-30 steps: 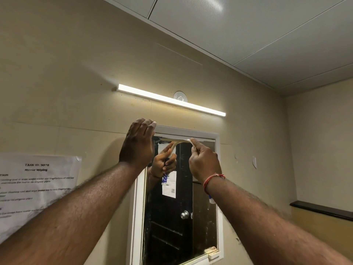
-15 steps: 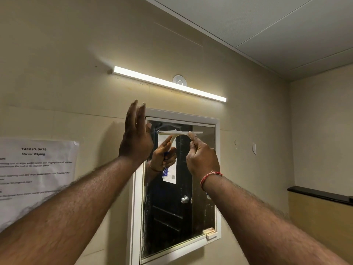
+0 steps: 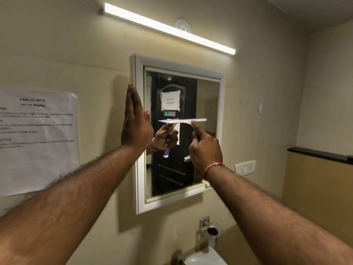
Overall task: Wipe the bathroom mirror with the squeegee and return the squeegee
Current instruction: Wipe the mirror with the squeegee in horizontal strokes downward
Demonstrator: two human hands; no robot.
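squeegee [image 3: 182,121]: light, stiff, blade likely soft | right hand [image 3: 205,148] grips its handle | left hand [image 3: 135,127] flat against mirror frame [image 3: 140,178]

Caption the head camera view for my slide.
Right hand holds squeegee against bathroom mirror; flat left hand rests against its frame.

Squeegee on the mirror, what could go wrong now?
1. The squeegee blade is narrower than the mirror, so strips at both sides may be missed.
2. The left hand lies flat at the mirror's edge with its thumb by the glass; it might smudge it.
3. If the right hand loses its grip, the squeegee could drop toward the sink.
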